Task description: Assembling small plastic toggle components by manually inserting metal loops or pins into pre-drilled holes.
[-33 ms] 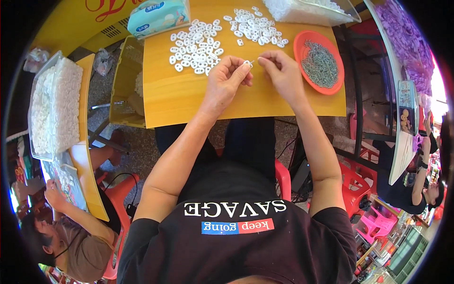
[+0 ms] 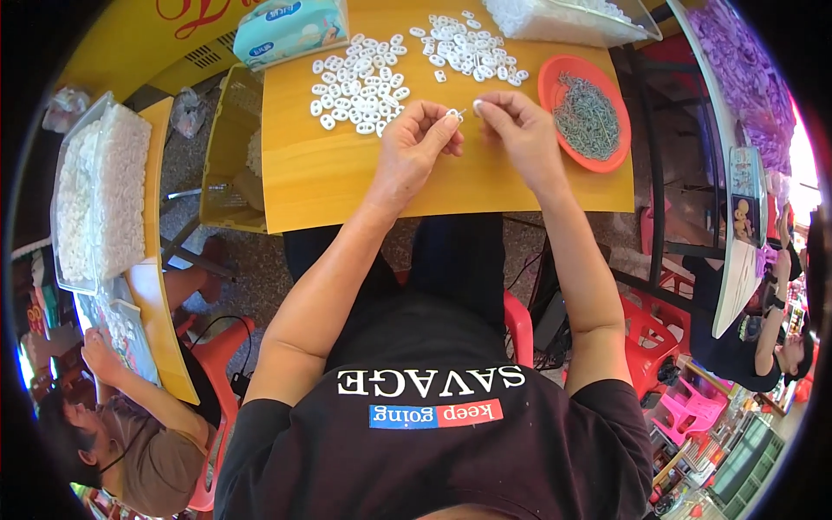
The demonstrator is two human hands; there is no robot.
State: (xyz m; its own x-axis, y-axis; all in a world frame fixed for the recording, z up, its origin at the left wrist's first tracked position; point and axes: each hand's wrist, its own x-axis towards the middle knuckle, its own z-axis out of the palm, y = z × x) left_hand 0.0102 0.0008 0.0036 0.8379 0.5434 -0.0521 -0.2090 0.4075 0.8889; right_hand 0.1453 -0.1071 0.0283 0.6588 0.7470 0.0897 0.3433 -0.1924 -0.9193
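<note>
White plastic piece sits at upper centre of the frame, pinched between thumb and index finger of the left hand, a thin metal pin jutting from it. Just beside it, the right hand has thumb and fingertips drawn narrow; I cannot tell whether they grip anything. Loose two-holed white pieces lie beyond on the yellow surface; an orange-red bowl of metal pins stands at upper right.
</note>
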